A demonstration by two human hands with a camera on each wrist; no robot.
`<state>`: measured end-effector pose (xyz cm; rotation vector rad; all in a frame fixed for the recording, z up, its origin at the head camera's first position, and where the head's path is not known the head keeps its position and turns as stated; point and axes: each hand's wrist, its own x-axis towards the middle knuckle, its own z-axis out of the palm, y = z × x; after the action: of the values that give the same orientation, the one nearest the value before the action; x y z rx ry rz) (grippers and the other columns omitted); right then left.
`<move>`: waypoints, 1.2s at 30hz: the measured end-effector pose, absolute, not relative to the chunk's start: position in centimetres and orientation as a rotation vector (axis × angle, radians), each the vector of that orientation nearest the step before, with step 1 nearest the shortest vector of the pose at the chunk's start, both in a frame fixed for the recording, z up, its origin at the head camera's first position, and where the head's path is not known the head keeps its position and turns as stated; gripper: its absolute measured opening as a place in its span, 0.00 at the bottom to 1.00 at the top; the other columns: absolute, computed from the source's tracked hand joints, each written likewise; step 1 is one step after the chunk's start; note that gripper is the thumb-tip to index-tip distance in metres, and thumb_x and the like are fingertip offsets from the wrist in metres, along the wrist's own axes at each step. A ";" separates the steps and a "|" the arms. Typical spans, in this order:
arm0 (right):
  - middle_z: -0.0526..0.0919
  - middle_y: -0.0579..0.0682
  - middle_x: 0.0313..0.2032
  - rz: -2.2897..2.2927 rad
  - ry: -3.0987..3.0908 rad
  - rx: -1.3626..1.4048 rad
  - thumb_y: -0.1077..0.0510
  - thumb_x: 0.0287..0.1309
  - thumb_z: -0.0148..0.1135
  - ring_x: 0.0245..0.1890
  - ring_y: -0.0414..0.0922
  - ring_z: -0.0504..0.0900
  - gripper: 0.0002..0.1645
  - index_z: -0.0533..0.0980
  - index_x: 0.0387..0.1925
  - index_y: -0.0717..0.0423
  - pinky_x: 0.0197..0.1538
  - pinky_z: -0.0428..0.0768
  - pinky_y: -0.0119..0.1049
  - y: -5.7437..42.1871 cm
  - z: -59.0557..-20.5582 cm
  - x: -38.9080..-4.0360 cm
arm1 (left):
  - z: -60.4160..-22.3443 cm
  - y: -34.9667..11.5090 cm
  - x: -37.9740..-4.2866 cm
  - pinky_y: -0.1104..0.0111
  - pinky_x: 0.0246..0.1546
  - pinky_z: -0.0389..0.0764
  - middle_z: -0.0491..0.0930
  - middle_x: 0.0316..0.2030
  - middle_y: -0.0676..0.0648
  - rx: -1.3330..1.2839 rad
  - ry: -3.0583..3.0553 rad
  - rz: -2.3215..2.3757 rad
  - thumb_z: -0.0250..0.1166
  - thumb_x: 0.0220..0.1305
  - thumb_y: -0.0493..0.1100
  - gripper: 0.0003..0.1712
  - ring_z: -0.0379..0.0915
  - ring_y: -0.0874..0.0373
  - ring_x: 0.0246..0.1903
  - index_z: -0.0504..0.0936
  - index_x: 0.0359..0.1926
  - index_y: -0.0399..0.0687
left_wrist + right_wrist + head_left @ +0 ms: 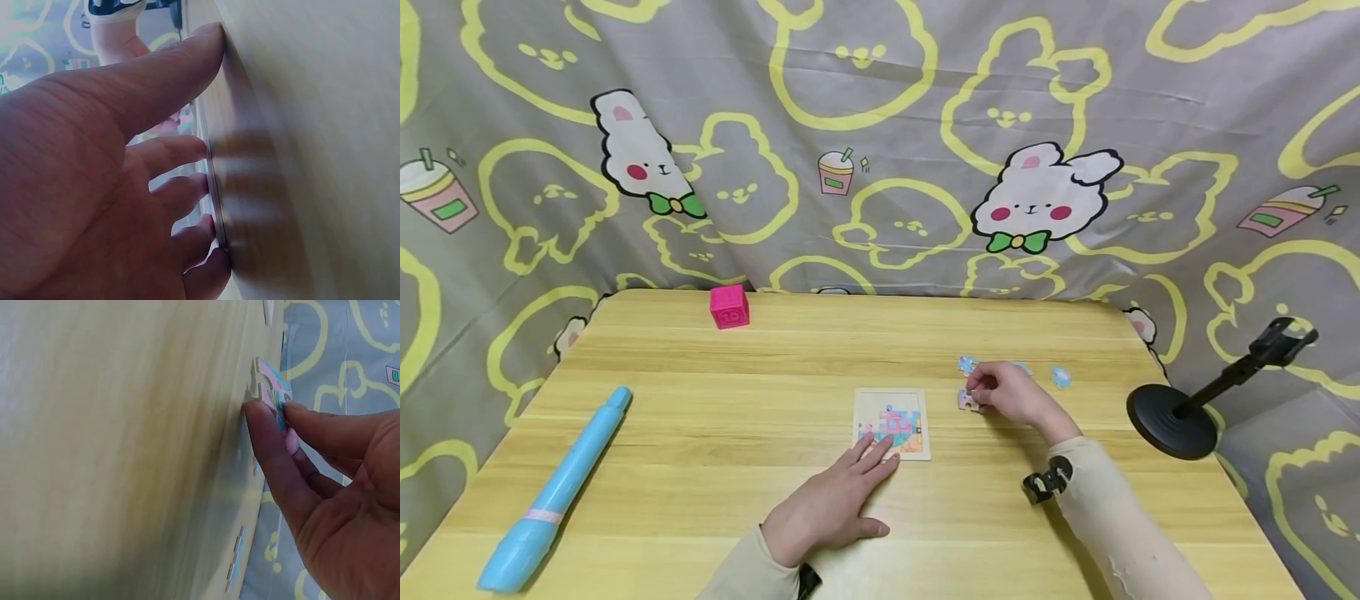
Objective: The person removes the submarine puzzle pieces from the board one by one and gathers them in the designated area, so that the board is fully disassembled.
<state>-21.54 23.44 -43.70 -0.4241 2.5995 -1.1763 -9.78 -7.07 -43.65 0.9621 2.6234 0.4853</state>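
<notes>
A square puzzle board with a pale frame lies at the middle of the table, partly filled with pink, teal and orange pieces. My left hand rests with fingers spread on its lower left part, fingertips covering some of the picture. To the right of the board, my right hand pinches a pink and blue puzzle piece between thumb and fingers, close over the table. Just beyond that hand lie a blue loose piece and another blue piece; one more is partly hidden behind the hand.
A pink cube sits at the back left of the wooden table. Along the left side lies a long blue microphone-shaped toy. A black stand rises at the right edge. A patterned curtain hangs behind the table.
</notes>
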 end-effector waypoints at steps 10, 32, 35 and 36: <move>0.78 0.49 0.28 -1.039 2.677 -0.463 0.71 0.58 0.58 0.30 0.43 0.74 0.06 0.79 0.34 0.63 0.35 0.75 0.36 23.6 -44.0 -22.0 | -43.8 -7.1 -9.9 0.56 0.61 0.70 0.49 0.76 0.48 0.968 2.622 0.498 0.70 0.59 0.57 0.47 0.39 0.48 0.74 0.62 0.74 0.47; 0.81 0.56 0.53 -0.930 2.842 -0.566 0.61 0.65 0.61 0.53 0.57 0.78 0.16 0.79 0.53 0.61 0.56 0.75 0.55 20.0 -42.4 -20.2 | -43.8 -7.2 -9.9 0.56 0.63 0.67 0.49 0.76 0.47 0.971 2.619 0.497 0.70 0.59 0.57 0.47 0.39 0.47 0.74 0.62 0.74 0.47; 0.79 0.57 0.57 -0.927 2.770 -0.640 0.61 0.65 0.62 0.56 0.59 0.77 0.20 0.78 0.57 0.61 0.58 0.74 0.55 18.9 -42.2 -19.6 | -43.8 -7.2 -9.9 0.56 0.64 0.66 0.48 0.76 0.47 0.974 2.617 0.497 0.70 0.59 0.57 0.47 0.39 0.47 0.74 0.62 0.74 0.46; 0.78 0.56 0.58 -0.925 2.749 -0.655 0.61 0.65 0.62 0.57 0.59 0.76 0.21 0.77 0.58 0.61 0.59 0.73 0.55 18.5 -42.2 -19.5 | -43.8 -7.2 -9.9 0.56 0.65 0.65 0.48 0.76 0.47 0.976 2.616 0.497 0.70 0.59 0.57 0.47 0.39 0.47 0.74 0.62 0.74 0.46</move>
<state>-19.49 18.53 -42.21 -0.6548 2.7490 -0.9248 -9.91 -7.18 -43.78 0.9760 2.6163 0.4969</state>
